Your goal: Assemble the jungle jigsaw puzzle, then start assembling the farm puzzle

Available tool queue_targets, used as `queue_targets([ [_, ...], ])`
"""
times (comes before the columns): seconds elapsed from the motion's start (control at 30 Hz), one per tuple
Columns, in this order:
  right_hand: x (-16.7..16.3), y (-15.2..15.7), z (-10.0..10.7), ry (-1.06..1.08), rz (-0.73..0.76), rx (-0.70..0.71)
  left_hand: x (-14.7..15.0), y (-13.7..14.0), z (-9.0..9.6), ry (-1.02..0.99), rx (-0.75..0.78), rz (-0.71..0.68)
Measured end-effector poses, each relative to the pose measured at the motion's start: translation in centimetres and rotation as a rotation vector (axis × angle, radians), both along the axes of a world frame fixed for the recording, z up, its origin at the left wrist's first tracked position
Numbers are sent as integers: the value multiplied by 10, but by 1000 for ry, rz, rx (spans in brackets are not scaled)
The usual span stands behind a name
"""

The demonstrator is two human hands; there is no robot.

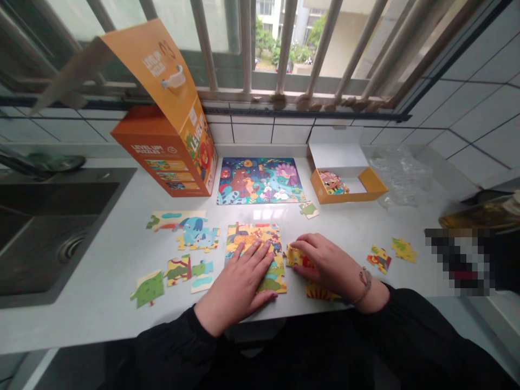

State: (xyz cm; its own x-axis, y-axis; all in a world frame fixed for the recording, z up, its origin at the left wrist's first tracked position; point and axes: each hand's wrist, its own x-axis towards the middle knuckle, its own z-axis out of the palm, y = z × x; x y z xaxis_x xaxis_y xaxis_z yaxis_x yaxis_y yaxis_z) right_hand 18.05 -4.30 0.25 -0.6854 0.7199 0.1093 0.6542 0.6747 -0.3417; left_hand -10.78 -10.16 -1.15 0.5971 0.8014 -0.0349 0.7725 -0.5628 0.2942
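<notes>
My left hand [244, 279] lies flat, fingers stretched out, on a partly joined jigsaw puzzle [271, 285] with a yellow and green animal picture. Just right of it, my right hand [320, 265] grips a yellow puzzle piece [294, 257] between thumb and fingers, close to the puzzle's right edge. Below that hand another yellow piece [319, 292] is partly covered. Loose pieces lie to the left, among them a blue elephant piece [199, 235], a green piece [149, 288] and a tree piece [179, 270]. Two more, a red-and-yellow piece [379, 260] and a yellow-green piece [403, 250], rest at the right.
A finished dark forest puzzle [260, 181] lies at the back, with a single green piece [309, 209] near its corner. An orange puzzle box [162, 157] stands left of it, an open small box [345, 196] right. Clear plastic wrap [406, 176] and a sink [117, 187] flank them.
</notes>
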Motion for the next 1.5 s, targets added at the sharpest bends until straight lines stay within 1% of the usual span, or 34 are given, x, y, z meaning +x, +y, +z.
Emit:
queue_targets([
  [0.17,0,5,-5,53,55,33,1,0,0,-23,23,-3],
  [0.27,-3,10,-7,35,99,47,1,0,1,-10,17,-9],
  [0.43,-6,12,-5,5,124,68,3,0,3,-14,32,-2],
  [0.7,-5,10,-3,-65,132,141,17,-1,2,-22,76,81],
  [0.9,-4,8,-5,-43,115,127,18,0,2,-31,62,83],
  [1.13,-2,9,-10,41,85,88,19,0,1,-28,58,82],
  [1.27,-1,11,-10,51,107,73,18,-2,0,-35,68,75],
  [1.5,-1,16,-3,1,168,81,14,-2,-3,-73,54,70],
])
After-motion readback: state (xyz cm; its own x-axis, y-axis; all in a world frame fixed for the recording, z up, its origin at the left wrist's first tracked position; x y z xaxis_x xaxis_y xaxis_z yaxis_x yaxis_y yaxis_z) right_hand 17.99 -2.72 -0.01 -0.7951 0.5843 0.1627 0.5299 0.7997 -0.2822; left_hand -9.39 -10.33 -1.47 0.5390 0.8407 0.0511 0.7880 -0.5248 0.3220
